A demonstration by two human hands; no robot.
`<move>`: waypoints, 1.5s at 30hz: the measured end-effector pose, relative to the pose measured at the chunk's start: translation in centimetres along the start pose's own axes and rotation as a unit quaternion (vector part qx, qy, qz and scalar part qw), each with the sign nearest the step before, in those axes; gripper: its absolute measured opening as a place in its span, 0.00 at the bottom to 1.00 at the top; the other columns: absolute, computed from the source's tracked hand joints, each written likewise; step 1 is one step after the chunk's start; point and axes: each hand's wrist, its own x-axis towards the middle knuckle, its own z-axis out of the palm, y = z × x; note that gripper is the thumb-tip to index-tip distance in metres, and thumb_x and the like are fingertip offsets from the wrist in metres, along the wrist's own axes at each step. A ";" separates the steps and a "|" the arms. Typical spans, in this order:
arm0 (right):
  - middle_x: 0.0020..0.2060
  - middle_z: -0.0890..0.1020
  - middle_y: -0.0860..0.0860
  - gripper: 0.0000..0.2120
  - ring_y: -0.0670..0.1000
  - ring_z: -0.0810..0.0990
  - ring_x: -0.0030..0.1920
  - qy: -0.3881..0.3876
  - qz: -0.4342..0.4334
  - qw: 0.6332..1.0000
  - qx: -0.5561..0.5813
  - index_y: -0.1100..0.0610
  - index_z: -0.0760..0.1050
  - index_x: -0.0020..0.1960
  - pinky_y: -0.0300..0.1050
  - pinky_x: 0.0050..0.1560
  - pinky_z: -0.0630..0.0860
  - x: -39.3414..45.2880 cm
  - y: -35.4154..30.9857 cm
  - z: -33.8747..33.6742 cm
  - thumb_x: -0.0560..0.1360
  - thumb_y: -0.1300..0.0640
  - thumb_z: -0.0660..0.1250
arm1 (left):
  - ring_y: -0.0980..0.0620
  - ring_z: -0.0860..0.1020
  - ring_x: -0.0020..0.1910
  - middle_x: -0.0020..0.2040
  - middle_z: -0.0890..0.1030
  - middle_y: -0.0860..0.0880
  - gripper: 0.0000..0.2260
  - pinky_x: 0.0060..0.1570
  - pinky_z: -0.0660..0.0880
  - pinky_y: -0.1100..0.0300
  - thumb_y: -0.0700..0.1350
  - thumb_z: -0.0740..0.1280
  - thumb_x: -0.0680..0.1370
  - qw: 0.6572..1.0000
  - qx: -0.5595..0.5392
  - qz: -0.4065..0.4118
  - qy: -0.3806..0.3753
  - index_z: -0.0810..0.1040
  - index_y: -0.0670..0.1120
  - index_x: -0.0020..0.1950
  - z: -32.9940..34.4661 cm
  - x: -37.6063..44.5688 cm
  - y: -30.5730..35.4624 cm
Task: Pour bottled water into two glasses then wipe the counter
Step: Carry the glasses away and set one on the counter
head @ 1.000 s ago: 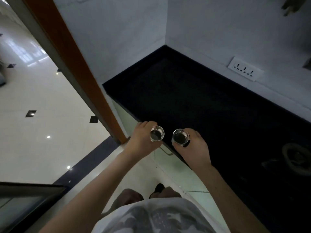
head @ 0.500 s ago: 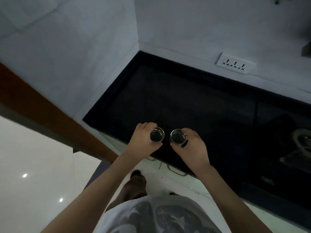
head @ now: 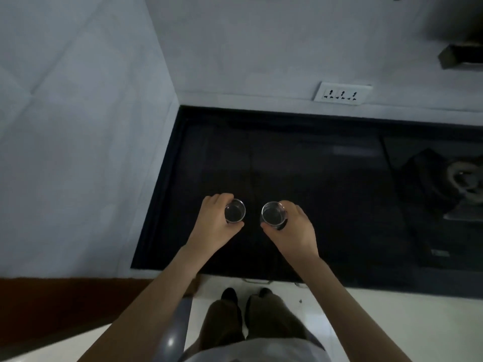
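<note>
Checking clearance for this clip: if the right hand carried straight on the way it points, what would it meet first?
The right hand, gripping a glass, points toward the back wall. The dark counter ahead looks free, so likely the wall below the socket strip; height is unclear.

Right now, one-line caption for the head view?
Left hand and right hand each grip a small clear glass over the black counter.

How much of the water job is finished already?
Only the fetching looks done. The left hand grips one small clear glass and the right hand grips the other small clear glass, both over the black stone counter. No water bottle shows. Setting down, pouring and wiping are left.
</note>
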 end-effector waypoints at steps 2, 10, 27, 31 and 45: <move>0.44 0.76 0.43 0.15 0.44 0.76 0.43 0.004 0.005 1.000 0.001 0.50 0.74 0.51 0.38 0.43 0.74 1.4 -0.5 0.9 0.68 0.52 0.76 | 0.51 0.74 0.57 0.55 0.78 0.52 0.28 0.56 0.62 0.66 0.49 0.78 0.66 1.000 -0.008 -0.011 -0.001 0.73 0.47 0.64 -0.1 1.5 -0.9; 0.44 0.74 0.41 0.16 0.43 0.75 0.44 -0.006 -0.017 1.000 0.008 0.49 0.73 0.51 0.38 0.44 0.73 8.8 -2.0 3.7 0.68 0.52 0.76 | 0.52 0.75 0.56 0.55 0.78 0.51 0.27 0.57 0.64 0.66 0.47 0.77 0.66 0.999 -0.018 -0.028 0.038 0.74 0.45 0.63 -0.1 8.4 -2.8; 0.48 0.77 0.48 0.20 0.47 0.76 0.47 0.017 -0.012 1.000 -0.017 0.53 0.72 0.55 0.51 0.50 0.79 23.6 -5.4 10.6 0.68 0.48 0.73 | 0.50 0.79 0.42 0.43 0.80 0.49 0.16 0.48 0.77 0.49 0.44 0.77 0.66 0.994 -0.045 -0.060 0.084 0.77 0.43 0.50 -1.5 21.5 -7.9; 0.50 0.75 0.49 0.24 0.50 0.76 0.50 0.030 0.007 0.999 -0.008 0.55 0.70 0.59 0.53 0.53 0.78 26.3 -6.7 12.7 0.69 0.47 0.74 | 0.47 0.79 0.44 0.44 0.80 0.47 0.18 0.48 0.76 0.47 0.42 0.77 0.66 0.991 -0.055 -0.069 0.098 0.77 0.41 0.51 -1.4 24.1 -10.0; 0.50 0.76 0.52 0.20 0.53 0.76 0.49 0.025 0.034 0.999 -0.007 0.57 0.70 0.54 0.54 0.53 0.76 32.9 -9.7 16.9 0.70 0.48 0.71 | 0.45 0.77 0.42 0.43 0.79 0.44 0.14 0.47 0.75 0.45 0.40 0.75 0.65 0.991 -0.061 -0.059 0.102 0.77 0.39 0.48 -1.2 30.4 -14.6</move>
